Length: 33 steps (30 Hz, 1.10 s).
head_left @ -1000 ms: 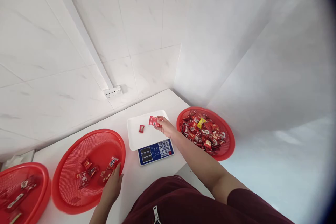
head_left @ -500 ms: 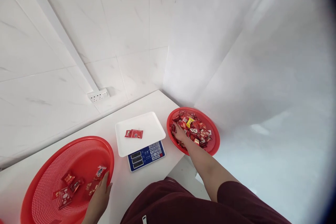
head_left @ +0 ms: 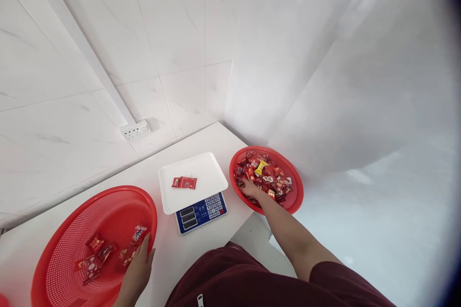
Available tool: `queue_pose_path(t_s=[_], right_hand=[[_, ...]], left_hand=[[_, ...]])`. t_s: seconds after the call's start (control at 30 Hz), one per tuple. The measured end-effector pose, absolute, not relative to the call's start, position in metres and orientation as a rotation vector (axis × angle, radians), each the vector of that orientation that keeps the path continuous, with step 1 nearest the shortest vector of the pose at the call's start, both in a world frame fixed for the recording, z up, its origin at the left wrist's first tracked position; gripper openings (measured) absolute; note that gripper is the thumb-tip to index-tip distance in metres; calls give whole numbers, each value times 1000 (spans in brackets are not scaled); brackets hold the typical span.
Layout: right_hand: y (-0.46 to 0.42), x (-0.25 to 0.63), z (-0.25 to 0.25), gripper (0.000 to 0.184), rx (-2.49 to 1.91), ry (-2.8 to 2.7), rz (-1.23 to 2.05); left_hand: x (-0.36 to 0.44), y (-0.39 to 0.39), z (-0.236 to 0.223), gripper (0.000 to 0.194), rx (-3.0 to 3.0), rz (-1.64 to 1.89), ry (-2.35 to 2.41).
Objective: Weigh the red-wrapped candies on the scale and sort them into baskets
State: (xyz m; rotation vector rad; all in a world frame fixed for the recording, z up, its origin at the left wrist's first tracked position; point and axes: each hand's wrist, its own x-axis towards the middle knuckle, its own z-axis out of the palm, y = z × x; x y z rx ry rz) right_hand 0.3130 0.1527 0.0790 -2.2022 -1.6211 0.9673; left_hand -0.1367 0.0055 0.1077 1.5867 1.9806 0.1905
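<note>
My left hand (head_left: 139, 266) grips the near right rim of a large red plastic basket (head_left: 54, 244), thumb on the outside. Inside that basket lie several red snack packets (head_left: 94, 268). Over in a smaller red basket (head_left: 296, 187) on the right, my right hand (head_left: 249, 189) reaches into a heap of red wrapped snack packets (head_left: 268, 180). Its fingers are curled on a red packet at the basket's left side, with the fingertips partly hidden. A yellow packet (head_left: 260, 168) lies on top of the heap.
Between the baskets stands a blue digital scale (head_left: 201, 216) with a white tray (head_left: 209, 168), on which red packets (head_left: 184, 182) lie. The white table (head_left: 201, 141) meets a tiled wall with a socket (head_left: 135, 130). A pale wall or panel rises beyond the right basket.
My right hand has drawn back slightly toward me in the right basket, and its fingers have curled in among the packets. My left hand stays on the rim.
</note>
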Motion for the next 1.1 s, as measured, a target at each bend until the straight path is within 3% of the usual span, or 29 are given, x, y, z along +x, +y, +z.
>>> queue_pose_path(t_s=[0.13, 0.33, 0.53, 0.77, 1.1], right_hand=[[147, 310, 80, 52, -2183, -1549, 1023], [144, 309, 85, 36, -2040, -1296, 1023], [133, 327, 94, 42, -1799, -814, 1060], [121, 351, 117, 15, -1440, -365, 1220], [114, 348, 121, 6, -1008, 84, 1347]], left_hand=[[-136, 7, 107, 57, 1603, 198, 1997], [-135, 6, 110, 57, 1603, 198, 1992], [-136, 7, 111, 57, 1602, 210, 1974], [-140, 6, 103, 57, 1605, 245, 1969], [-136, 6, 111, 57, 1602, 225, 1961]])
